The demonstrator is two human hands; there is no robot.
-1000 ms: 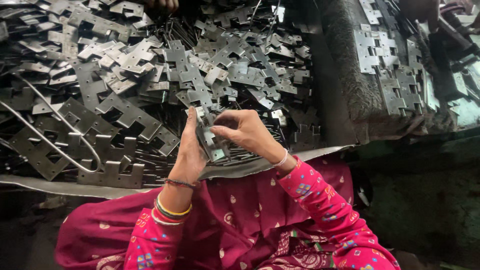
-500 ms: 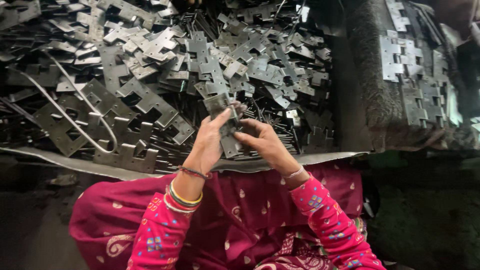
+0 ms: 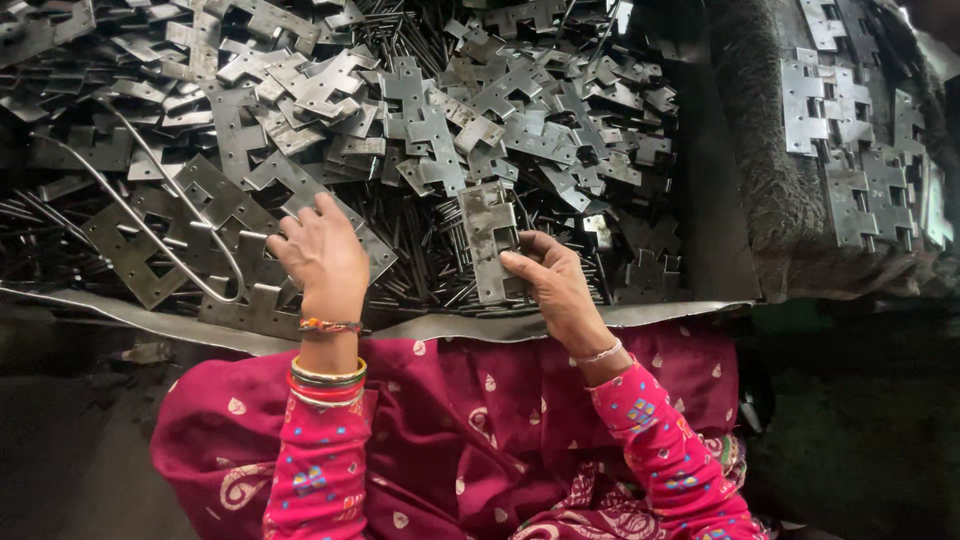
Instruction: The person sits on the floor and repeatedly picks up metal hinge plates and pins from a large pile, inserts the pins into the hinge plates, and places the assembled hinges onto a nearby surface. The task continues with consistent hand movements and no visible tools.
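Grey perforated metal hinge plate [image 3: 490,240] gripped upright by right hand [image 3: 555,290]; left hand [image 3: 322,258], fingers loose and empty, rests on heaped grey hinge plates [image 3: 420,110].

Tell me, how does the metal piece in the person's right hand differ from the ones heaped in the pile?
The hinge plate in the right hand stands upright, gripped by thumb and fingers; the piled hinge plates lie loose at all angles. The held one looks like two leaves joined; many piled ones are single notched leaves. The left hand reaches onto the pile. All are grey punched sheet metal.
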